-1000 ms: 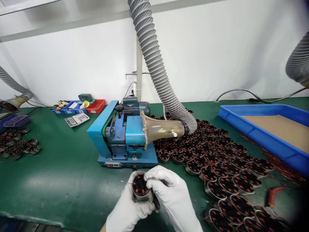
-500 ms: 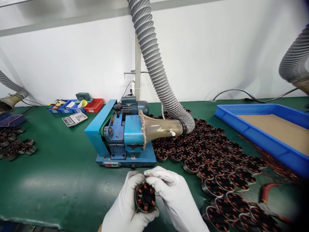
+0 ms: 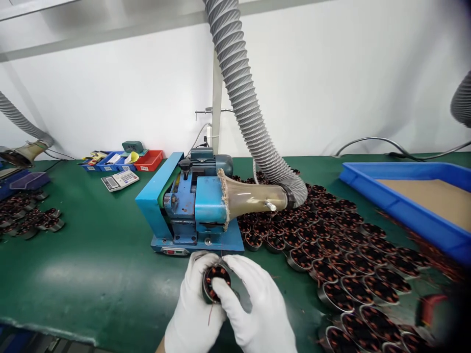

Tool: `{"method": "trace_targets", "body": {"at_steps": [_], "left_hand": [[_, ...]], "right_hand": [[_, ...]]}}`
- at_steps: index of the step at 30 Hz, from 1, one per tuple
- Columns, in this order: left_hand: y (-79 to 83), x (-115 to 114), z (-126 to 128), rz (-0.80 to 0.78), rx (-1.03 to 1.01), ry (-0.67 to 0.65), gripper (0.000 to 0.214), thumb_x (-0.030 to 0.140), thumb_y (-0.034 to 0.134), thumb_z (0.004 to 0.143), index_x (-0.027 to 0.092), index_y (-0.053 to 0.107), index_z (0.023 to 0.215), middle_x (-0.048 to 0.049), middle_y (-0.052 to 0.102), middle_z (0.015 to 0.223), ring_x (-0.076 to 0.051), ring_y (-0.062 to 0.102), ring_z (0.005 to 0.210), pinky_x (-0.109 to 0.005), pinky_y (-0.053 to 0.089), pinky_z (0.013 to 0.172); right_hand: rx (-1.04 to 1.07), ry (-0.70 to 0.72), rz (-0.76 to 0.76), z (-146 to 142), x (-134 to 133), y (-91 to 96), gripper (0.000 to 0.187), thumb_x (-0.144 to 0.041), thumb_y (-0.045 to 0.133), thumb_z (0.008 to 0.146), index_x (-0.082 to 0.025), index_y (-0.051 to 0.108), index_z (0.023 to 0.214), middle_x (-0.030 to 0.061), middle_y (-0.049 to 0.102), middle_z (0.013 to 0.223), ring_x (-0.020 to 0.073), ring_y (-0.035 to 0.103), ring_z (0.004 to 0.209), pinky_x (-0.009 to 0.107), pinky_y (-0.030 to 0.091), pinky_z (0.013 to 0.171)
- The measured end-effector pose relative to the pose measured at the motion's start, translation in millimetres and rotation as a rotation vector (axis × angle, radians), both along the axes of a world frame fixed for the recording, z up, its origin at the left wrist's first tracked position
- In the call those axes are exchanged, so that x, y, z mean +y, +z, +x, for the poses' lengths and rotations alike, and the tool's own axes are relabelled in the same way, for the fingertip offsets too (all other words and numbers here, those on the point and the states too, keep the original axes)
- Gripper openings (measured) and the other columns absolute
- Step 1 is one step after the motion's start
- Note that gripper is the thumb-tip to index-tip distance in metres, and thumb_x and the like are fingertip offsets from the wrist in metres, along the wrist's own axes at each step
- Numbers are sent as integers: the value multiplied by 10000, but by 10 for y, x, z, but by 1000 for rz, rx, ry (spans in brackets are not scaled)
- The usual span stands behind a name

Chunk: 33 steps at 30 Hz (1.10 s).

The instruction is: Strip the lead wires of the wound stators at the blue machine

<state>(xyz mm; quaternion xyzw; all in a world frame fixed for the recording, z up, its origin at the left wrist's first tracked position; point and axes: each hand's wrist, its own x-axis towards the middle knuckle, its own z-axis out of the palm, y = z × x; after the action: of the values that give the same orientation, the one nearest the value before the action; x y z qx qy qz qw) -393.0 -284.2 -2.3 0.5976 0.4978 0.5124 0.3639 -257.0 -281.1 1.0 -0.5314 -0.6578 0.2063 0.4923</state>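
In the head view, my white-gloved left hand (image 3: 196, 306) wraps round a motor stator (image 3: 210, 283), a round metal ring with copper windings and a black centre. A thin copper wire (image 3: 210, 315) hangs from its lower side. My right hand (image 3: 259, 304), also gloved, has its thumb on the face of the stator and its fingers curved round the far edge, gripping it too. The fingertips behind the ring are partly hidden. Both hands are just in front of a blue belt machine (image 3: 211, 201).
Many similar stators (image 3: 338, 264) cover the bench on the right, with a red-handled tool (image 3: 429, 309) near them. A blue tray (image 3: 397, 208) stands behind. A grey hose (image 3: 246, 98) joins the machine. A calculator (image 3: 120, 180) and small bins (image 3: 149, 161) are at back left.
My right thumb has moved onto the face of the stator, and its fingers have spread around the far edge. The stator has shifted slightly up and left. The view has turned slightly left.
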Motion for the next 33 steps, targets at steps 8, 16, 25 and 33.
{"method": "trace_targets", "body": {"at_steps": [8, 16, 25, 33], "left_hand": [[-300, 453, 157, -271, -259, 166, 402, 84, 561, 705, 209, 543, 1087, -77, 641, 1116, -221, 600, 1033, -344, 437, 929], [-319, 705, 210, -200, -340, 187, 346, 120, 582, 712, 195, 536, 1046, -83, 631, 1114, -208, 605, 1007, -333, 437, 929], [-321, 477, 182, -219, -303, 201, 355, 129, 617, 707, 210, 556, 1048, -70, 633, 1087, -214, 602, 1007, -323, 443, 916], [-393, 567, 165, -208, -265, 210, 372, 100, 607, 678, 212, 585, 1032, -63, 623, 1085, -213, 596, 1011, -337, 445, 924]], "right_hand": [[-10, 98, -231, -230, 532, -163, 267, -343, 472, 892, -189, 664, 997, 98, 703, 1013, 257, 646, 954, 414, 492, 890], [-59, 24, -99, -305, 763, -178, 294, -276, 407, 899, -164, 677, 933, 116, 705, 930, 254, 650, 873, 407, 501, 833], [-33, 25, -104, -283, 563, -209, 300, -288, 424, 882, -158, 690, 932, 126, 711, 908, 265, 659, 844, 417, 515, 800], [7, -10, -122, -310, 659, -253, 268, -269, 440, 867, -175, 691, 879, 105, 723, 863, 247, 670, 793, 386, 530, 762]]}}
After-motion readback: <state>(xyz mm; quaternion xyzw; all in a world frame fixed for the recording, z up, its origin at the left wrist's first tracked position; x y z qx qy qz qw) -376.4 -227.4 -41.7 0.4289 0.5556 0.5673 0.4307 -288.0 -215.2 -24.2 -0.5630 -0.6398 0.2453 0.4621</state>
